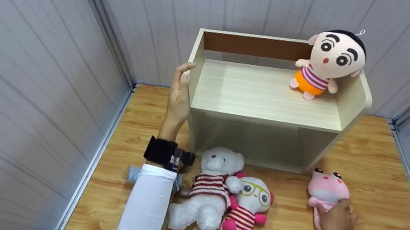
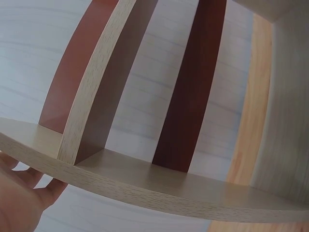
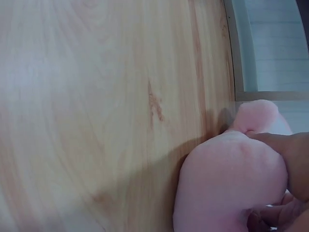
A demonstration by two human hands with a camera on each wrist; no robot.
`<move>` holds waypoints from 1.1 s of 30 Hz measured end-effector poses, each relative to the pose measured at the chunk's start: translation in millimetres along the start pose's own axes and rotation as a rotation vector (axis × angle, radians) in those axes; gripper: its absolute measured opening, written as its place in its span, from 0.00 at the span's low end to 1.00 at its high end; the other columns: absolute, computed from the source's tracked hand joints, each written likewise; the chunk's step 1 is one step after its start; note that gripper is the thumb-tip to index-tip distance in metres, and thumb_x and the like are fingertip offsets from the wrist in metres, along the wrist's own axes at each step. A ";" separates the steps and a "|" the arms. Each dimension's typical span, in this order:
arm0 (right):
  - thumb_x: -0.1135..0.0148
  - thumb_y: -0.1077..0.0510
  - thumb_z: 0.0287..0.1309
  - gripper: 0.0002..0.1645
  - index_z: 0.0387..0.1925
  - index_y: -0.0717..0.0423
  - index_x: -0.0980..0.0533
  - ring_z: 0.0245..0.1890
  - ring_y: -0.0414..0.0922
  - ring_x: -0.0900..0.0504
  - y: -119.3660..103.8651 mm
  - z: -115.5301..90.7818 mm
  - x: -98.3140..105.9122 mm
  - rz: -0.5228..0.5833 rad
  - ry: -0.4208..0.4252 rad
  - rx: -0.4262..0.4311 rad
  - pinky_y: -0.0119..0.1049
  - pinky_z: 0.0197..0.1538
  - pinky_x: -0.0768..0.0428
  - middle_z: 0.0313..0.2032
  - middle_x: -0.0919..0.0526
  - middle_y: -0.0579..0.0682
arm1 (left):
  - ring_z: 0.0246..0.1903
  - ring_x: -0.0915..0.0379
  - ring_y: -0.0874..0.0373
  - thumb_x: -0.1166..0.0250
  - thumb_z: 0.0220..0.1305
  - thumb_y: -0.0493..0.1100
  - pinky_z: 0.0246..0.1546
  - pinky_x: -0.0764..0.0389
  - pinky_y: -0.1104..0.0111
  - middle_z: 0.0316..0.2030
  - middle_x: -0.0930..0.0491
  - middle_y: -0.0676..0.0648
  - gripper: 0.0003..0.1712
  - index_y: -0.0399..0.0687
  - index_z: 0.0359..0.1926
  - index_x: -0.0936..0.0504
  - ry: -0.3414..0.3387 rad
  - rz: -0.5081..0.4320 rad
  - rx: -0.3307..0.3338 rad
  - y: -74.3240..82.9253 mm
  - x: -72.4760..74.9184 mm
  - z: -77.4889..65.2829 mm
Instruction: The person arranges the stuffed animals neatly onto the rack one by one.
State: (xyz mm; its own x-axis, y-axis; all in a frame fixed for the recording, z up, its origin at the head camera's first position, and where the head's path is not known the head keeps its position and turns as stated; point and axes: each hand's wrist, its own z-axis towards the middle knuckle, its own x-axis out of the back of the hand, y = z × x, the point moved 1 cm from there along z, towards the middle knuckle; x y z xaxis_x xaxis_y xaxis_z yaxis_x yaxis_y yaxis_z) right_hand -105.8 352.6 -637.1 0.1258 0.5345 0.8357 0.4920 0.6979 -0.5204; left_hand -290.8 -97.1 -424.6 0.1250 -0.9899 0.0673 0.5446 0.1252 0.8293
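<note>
My left hand (image 1: 179,98) touches the outer face of the left side panel of a pale wooden shelf unit (image 1: 259,118), fingertips at its front edge. In the left wrist view the fingers (image 2: 53,191) lie against the outside of that panel (image 2: 159,191). My right hand (image 1: 338,225) grips a pink frog plush (image 1: 329,189) by its body on the floor, right of the shelf. The right wrist view shows the thumb and fingers pressed into the plush (image 3: 227,179).
On the shelf's upper board sits a boy doll (image 1: 315,77). A white teddy bear (image 1: 212,192) and a pink panda plush (image 1: 247,211) lie before the shelf. Something light blue (image 1: 133,174) lies partly under the left forearm. Panelled walls (image 1: 42,103) enclose the wood-look floor (image 1: 392,198).
</note>
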 end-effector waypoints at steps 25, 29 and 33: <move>0.32 0.51 0.61 0.40 0.58 0.72 0.43 0.51 0.72 0.35 0.6 -4.1 -9.4 0.023 0.133 0.036 0.66 0.39 0.28 0.52 0.30 0.80 | 0.76 0.44 0.56 0.62 0.83 0.44 0.76 0.44 0.60 0.70 0.32 0.46 0.20 0.46 0.67 0.32 0.000 0.017 0.034 0.7 -0.2 -0.8; 0.32 0.52 0.61 0.39 0.59 0.71 0.43 0.52 0.72 0.35 1.4 -3.6 -10.0 0.031 0.137 0.023 0.65 0.39 0.29 0.52 0.30 0.78 | 0.76 0.43 0.56 0.62 0.83 0.43 0.76 0.43 0.60 0.70 0.32 0.45 0.21 0.45 0.67 0.32 0.004 0.021 0.032 1.5 -0.4 -0.7; 0.32 0.53 0.61 0.39 0.60 0.70 0.42 0.52 0.71 0.35 2.7 -3.5 -11.4 0.049 0.146 0.019 0.65 0.40 0.29 0.52 0.30 0.77 | 0.76 0.43 0.55 0.62 0.83 0.43 0.76 0.44 0.61 0.70 0.32 0.44 0.21 0.44 0.67 0.32 0.006 0.016 0.029 1.4 -0.3 -0.8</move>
State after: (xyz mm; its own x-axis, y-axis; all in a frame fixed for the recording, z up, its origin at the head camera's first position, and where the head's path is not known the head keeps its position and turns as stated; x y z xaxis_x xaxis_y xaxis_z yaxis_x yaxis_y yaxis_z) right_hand -102.9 346.7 -647.4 0.2741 0.4940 0.8251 0.4657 0.6825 -0.5633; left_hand -289.5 -96.5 -423.9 0.1387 -0.9873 0.0774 0.5181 0.1389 0.8440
